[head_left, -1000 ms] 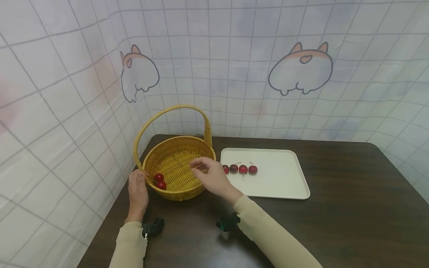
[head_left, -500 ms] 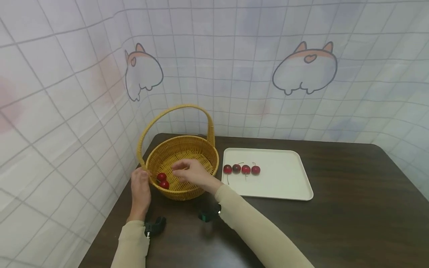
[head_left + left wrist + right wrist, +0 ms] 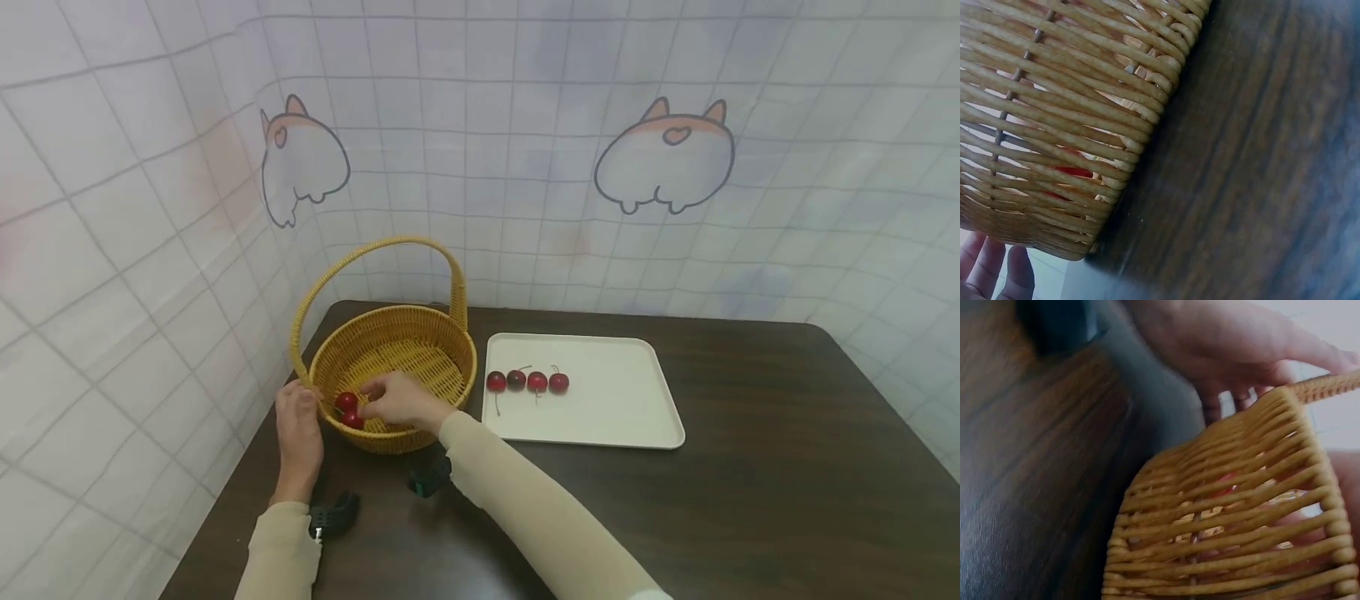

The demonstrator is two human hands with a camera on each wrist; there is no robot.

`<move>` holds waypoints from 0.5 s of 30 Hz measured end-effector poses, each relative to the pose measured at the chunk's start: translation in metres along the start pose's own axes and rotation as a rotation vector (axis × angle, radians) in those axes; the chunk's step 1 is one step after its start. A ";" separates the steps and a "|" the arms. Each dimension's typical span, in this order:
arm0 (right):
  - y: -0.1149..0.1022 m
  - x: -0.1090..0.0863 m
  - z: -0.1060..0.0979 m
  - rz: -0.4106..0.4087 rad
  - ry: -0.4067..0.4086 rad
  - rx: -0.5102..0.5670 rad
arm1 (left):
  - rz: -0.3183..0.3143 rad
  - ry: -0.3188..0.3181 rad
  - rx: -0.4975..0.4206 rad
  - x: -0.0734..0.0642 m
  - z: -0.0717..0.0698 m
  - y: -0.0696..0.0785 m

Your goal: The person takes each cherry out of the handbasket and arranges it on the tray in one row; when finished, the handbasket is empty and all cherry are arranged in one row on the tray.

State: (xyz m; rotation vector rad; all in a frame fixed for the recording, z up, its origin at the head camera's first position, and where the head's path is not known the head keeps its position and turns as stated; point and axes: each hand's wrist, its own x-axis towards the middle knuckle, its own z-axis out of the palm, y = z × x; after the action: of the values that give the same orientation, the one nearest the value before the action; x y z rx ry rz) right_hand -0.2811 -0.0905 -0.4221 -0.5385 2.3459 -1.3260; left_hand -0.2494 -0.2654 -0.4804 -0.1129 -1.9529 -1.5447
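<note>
A yellow woven basket (image 3: 397, 437) with a tall arched handle stands on the table. Two red cherries (image 3: 346, 402) lie inside it by its left wall. My left hand (image 3: 298, 433) grips the basket's left rim at the foot of the handle; in the right wrist view its thumb lies along the rim, with fingers against the outer wall. My right hand (image 3: 405, 400) reaches into the basket over its near side, thumb and index finger a little apart, fingertips right at the cherries. Through the weave in the left wrist view, red (image 3: 1075, 170) shows.
A white rectangular tray (image 3: 615, 400) lies right of the basket, bearing several cherries (image 3: 537, 382) in a row at its left. Dark wristbands with small devices (image 3: 335, 515) sit at both wrists. A grid-patterned cloth (image 3: 525, 167) hangs behind and left of the dark table (image 3: 750, 467).
My right hand has moved left and down, from over the basket's right side to the two cherries. My left hand keeps its place at the rim. The cherries lie as before.
</note>
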 end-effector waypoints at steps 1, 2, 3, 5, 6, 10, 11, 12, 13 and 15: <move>0.000 0.001 0.002 -0.004 -0.019 -0.052 | 0.002 -0.001 -0.011 0.000 -0.001 0.001; -0.001 0.001 0.003 -0.010 -0.041 -0.105 | 0.003 -0.003 -0.022 -0.001 -0.001 0.004; -0.001 0.001 0.004 -0.018 -0.066 -0.158 | 0.003 -0.007 -0.031 -0.002 -0.001 0.008; -0.002 0.001 0.005 -0.044 -0.117 -0.223 | 0.010 -0.014 -0.042 -0.003 0.000 0.017; -0.002 0.001 0.005 -0.058 -0.139 -0.239 | 0.015 -0.015 -0.040 -0.004 0.000 0.022; -0.003 0.002 0.006 -0.087 -0.182 -0.251 | 0.027 -0.006 -0.020 -0.006 0.001 0.035; -0.003 0.002 0.006 -0.086 -0.185 -0.249 | 0.031 -0.002 -0.017 -0.006 0.001 0.037; -0.003 0.002 0.006 -0.090 -0.187 -0.249 | 0.032 0.000 -0.012 -0.006 0.001 0.038; -0.003 0.003 0.006 -0.092 -0.188 -0.250 | 0.034 0.002 -0.012 -0.006 0.001 0.039; -0.003 0.004 0.006 -0.093 -0.186 -0.245 | 0.037 0.004 -0.009 -0.006 0.000 0.039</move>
State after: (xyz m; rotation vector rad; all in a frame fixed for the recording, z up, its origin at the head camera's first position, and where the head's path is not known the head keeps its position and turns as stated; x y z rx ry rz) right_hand -0.2809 -0.0981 -0.4225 -0.8167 2.3640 -0.9829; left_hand -0.2280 -0.2514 -0.4503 -0.1494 -1.9303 -1.5291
